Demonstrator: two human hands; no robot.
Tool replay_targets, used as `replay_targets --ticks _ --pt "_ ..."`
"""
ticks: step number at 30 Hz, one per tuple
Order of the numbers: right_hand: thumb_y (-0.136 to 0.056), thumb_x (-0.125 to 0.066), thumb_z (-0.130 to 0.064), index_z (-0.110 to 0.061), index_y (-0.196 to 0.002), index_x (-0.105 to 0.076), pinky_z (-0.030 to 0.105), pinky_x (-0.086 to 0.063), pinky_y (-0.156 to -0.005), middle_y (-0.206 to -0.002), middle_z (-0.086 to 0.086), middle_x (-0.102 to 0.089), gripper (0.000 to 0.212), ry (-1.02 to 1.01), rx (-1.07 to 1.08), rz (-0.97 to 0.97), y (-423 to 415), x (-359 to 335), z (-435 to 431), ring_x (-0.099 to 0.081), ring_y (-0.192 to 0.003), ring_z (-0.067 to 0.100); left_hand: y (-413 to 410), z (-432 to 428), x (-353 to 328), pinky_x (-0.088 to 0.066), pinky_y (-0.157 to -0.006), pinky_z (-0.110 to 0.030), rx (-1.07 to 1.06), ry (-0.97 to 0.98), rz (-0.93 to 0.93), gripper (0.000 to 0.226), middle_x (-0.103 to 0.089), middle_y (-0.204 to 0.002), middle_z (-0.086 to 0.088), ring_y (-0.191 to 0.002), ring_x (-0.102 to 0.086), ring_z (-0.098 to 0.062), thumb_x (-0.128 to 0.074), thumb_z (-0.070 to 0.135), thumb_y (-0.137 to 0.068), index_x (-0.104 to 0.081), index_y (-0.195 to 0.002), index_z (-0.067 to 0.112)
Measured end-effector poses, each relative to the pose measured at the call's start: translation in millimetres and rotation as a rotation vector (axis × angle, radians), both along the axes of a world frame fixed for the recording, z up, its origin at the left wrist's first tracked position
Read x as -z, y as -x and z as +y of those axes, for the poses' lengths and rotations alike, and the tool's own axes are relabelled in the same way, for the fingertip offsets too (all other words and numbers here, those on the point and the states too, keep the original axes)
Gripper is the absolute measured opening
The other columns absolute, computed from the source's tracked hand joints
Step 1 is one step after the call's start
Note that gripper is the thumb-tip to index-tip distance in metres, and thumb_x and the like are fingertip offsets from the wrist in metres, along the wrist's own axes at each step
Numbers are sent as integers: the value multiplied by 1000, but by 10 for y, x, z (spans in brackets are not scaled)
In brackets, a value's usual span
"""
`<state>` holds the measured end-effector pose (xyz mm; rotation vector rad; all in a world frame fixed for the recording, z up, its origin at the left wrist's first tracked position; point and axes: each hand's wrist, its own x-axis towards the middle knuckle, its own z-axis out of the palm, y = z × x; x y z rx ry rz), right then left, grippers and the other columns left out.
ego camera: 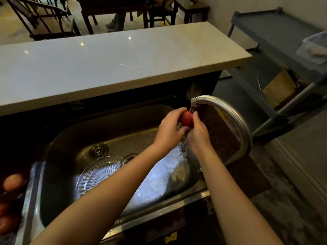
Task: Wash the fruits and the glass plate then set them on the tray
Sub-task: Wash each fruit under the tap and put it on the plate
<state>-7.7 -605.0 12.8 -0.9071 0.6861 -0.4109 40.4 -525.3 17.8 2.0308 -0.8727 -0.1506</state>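
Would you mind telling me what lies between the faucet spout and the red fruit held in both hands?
In the head view, only a thin stream of water runs from the faucet spout onto the red fruit; nothing else sits between them.

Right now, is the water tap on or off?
On. Water streams from the tap over the red fruit and splashes into the sink.

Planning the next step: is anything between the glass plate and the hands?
Nothing visible blocks it. The ribbed clear glass plate lies in the steel sink, under the left forearm; both hands hold the red fruit.
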Motion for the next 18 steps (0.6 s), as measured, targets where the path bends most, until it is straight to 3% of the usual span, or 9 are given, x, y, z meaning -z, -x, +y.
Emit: replay_targets --ticks 2,4,11,15,18 --pt "-100 -34 -30 -7 -97 -59 22 -46 -73 -90 9 -60 34 -257 35 -149 31 -29 0 -57 -77 14 0 20 -17 -40 -101 -25 2 -5 46 56 -57 -129 -4 -118 -52 -16 -69 20 -81 -49 -133 16" --pt "-100 -32 -29 -7 -97 -58 24 -43 -73 -87 10 -59 34 -381 30 -199 75 -51 6 -54 -74 16 -10 35 -34 -39 -100 -27 21 -3 100 53 -58 -129 -5 -119 -52 -18 -67 26 -83 -50 -132 17" --pt "-100 -28 -32 -8 -103 -55 25 -42 -71 -89 11 -58 36 -429 40 -180 74 16 40 -54 -72 17 -22 22 -82 -44 -100 -38 20 -20 87 44 -58 -122 -6 -115 -52 -22 -70 22 -80 -58 -121 14" --pt "-100 -32 -38 -2 -103 -54 26 -45 -76 -93 15 -58 42 -473 21 -162 77 -1 50 -57 -73 18 -25 25 -98 -35 -93 -22 9 -23 77 48 -57 -124 -4 -119 -46 -20 -72 23 -78 -55 -122 15" --pt "-99 -33 -37 -2 -106 -53 26 -46 -75 -96 16 -59 40 -473 2 -165 78 -6 51 -60 -70 18 -48 47 -97 -32 -94 -23 40 -52 77 55 -56 -127 -4 -122 -44 -21 -73 25 -77 -52 -127 16"
